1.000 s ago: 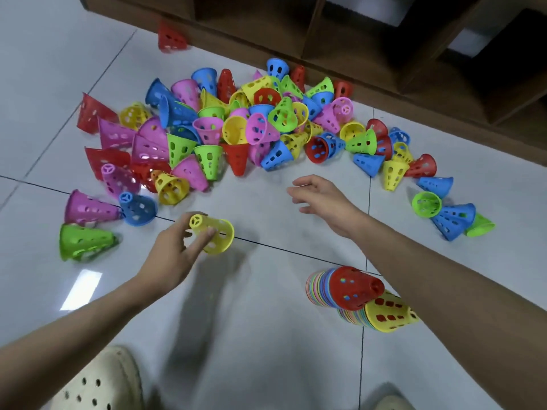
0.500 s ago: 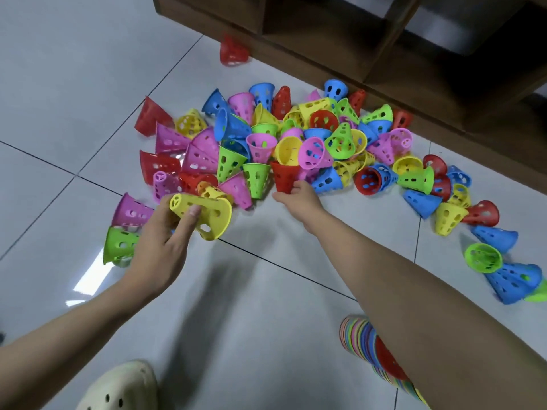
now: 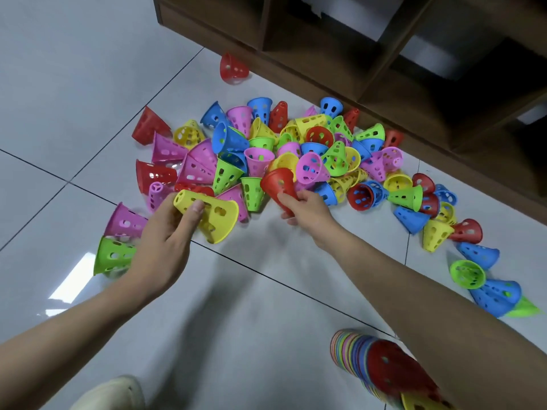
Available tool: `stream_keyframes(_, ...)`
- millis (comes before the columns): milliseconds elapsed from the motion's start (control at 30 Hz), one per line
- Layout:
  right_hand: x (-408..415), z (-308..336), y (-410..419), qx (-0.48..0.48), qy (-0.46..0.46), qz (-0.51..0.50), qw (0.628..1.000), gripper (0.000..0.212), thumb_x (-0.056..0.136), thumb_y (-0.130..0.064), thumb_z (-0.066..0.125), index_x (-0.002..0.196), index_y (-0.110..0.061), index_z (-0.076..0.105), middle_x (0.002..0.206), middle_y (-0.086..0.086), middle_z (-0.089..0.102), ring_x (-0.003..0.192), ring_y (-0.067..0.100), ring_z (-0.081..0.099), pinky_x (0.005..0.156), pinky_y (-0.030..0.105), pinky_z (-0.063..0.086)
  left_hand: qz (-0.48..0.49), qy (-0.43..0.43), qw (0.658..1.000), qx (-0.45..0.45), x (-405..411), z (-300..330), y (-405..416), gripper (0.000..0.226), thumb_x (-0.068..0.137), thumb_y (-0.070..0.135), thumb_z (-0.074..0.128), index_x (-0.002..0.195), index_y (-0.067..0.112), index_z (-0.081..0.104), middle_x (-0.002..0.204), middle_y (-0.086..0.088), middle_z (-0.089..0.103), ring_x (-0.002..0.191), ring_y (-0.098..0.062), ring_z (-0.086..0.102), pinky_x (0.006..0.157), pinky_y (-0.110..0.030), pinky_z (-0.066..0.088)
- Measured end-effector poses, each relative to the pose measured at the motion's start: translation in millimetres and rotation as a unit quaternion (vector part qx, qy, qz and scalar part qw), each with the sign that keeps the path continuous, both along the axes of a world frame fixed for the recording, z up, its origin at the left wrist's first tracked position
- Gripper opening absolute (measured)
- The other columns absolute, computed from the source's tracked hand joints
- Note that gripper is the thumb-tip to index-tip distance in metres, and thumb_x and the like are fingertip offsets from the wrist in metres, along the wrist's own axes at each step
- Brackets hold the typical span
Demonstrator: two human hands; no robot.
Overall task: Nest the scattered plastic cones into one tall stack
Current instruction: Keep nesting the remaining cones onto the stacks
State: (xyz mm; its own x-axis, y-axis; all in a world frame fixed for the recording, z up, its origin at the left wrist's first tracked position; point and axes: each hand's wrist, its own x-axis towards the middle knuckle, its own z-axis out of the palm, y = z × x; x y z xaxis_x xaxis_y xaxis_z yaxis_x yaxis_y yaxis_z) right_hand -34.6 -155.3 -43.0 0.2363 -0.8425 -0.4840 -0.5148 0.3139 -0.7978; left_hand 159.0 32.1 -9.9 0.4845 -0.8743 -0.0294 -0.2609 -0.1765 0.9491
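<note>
right hand [image 3: 307, 207] now lifted red cone [image 3: 278, 183] off pile [image 3: 296, 149] edge, fingers pinching; left hand [image 3: 165, 232] grips yellow cone [image 3: 211, 213]. next: nest both.

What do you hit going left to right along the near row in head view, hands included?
green cone → left hand → yellow cone → right hand → blue cone

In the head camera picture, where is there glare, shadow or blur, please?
Head view: a white glare patch on the tiled floor beside the left hand; soft shadows lie under both forearms; the nested stack at the bottom edge is blurred; the shelf unit lines bend from wide-angle distortion.
</note>
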Motion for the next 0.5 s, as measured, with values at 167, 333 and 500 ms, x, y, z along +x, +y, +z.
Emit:
stream_keyframes(167, -45.0, 60.5, 18.4, -0.01, 0.044, 0.068, 0.997, 0.03, 0.095, -0.038, 0.065, 0.1, -0.009, 0.07, 0.077, 0.0, 0.069, 0.067, 0.009, 0.067, 0.068, 0.025, 0.055, -0.027, 0.026, 0.999, -0.018, -17.6, 8.2, -2.2, 0.037, 0.097, 0.06, 0.042, 0.094, 0.028, 0.061, 0.093, 0.007, 0.07, 0.088, -0.01, 0.063, 0.081, -0.022, 0.047)
stream_keyframes(333, -88.3, 115.5, 40.2, -0.027, 0.075, 0.087, 0.993, 0.029, 0.094, -0.04, 0.066, 0.102, -0.012, 0.073, 0.079, -0.002, 0.069, 0.073, 0.01, 0.068, 0.074, 0.028, 0.057, -0.074, 0.056, 0.995, -0.034, -50.2, 14.7, -1.7, 0.034, 0.098, 0.056, 0.043, 0.09, 0.029, 0.061, 0.089, 0.008, 0.067, 0.087, -0.012, 0.061, 0.085, -0.028, 0.048)
stream_keyframes(500, -153.1, 161.6, 76.6, -0.053, 0.07, 0.069, 0.994, 0.025, 0.096, -0.032, 0.064, 0.102, -0.01, 0.073, 0.086, 0.008, 0.071, 0.077, 0.016, 0.069, 0.078, 0.033, 0.057, -0.143, 0.109, 0.983, -0.047, -101.0, 37.3, 3.2, 0.036, 0.097, 0.051, 0.05, 0.092, 0.018, 0.062, 0.085, 0.011, 0.072, 0.08, -0.008, 0.066, 0.075, -0.021, 0.052)
